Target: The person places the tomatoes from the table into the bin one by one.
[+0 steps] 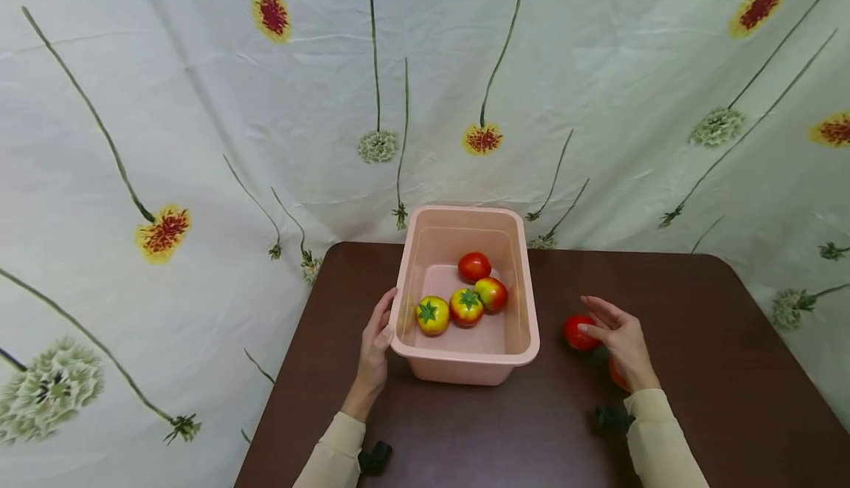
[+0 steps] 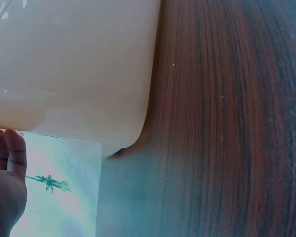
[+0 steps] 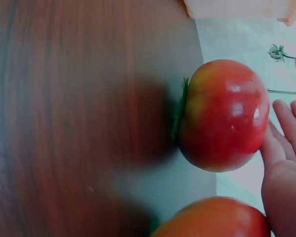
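A dark brown wooden table [image 1: 697,370] is carrying a pale pink rectangular plastic tub [image 1: 465,359], which is holding four tomatoes: one red [image 1: 474,266], one red-and-yellow [image 1: 492,294], and two yellow-red ones with green stalks [image 1: 467,306] [image 1: 432,315]. The left hand [image 1: 375,344] is resting flat against the tub's outer wall, fingers straight. The right hand [image 1: 620,340] is lying open, fingertips touching a loose red tomato [image 1: 576,331] on the table right of the tub. Another orange-red tomato [image 1: 616,376] is sitting partly hidden beneath that palm.
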`<action>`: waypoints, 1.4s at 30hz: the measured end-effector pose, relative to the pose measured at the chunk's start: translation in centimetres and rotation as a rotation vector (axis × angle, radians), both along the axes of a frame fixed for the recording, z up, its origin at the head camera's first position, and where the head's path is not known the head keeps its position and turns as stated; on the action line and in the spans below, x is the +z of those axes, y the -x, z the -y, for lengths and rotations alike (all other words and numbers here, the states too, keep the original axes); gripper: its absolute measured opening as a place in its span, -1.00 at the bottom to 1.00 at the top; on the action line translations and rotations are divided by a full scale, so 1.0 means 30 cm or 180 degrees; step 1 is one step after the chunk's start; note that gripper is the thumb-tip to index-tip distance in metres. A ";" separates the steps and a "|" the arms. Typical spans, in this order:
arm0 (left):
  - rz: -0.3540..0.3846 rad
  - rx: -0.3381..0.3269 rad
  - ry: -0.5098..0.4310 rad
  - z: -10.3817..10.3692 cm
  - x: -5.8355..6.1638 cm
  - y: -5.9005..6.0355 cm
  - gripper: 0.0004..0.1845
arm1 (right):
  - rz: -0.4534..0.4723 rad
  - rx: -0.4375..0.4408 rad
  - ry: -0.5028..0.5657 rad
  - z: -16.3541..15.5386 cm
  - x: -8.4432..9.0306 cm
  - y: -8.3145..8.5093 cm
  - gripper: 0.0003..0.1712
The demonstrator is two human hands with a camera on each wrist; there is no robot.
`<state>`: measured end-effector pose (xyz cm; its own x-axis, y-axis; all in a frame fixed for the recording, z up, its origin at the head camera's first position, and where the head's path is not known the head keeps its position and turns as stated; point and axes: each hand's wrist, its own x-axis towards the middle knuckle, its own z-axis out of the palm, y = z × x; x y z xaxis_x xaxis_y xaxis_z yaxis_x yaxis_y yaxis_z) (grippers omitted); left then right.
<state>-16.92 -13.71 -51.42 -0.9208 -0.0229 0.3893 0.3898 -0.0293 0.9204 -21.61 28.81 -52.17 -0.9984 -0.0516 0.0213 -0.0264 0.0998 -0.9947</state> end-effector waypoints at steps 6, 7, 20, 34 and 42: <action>0.0012 0.0047 -0.0029 0.004 0.005 0.000 -0.35 | 0.0096 0.0067 -0.0459 -0.023 -0.003 0.001 -0.20; 0.0014 0.0057 -0.0035 0.005 0.005 0.000 -0.35 | 0.0102 0.0086 -0.0553 -0.026 -0.004 0.001 -0.20; -0.0070 0.0003 -0.0026 0.005 -0.007 -0.011 -0.35 | 0.0204 -0.0018 -0.1733 -0.034 -0.039 -0.009 -0.19; -0.0035 0.0067 -0.0005 0.006 -0.005 -0.006 -0.35 | 0.0483 -0.0114 -0.1597 -0.028 -0.057 -0.014 -0.03; -0.0027 0.0058 0.0005 0.002 -0.004 -0.002 -0.35 | 0.0675 -0.0207 -0.1163 -0.012 -0.070 -0.003 -0.05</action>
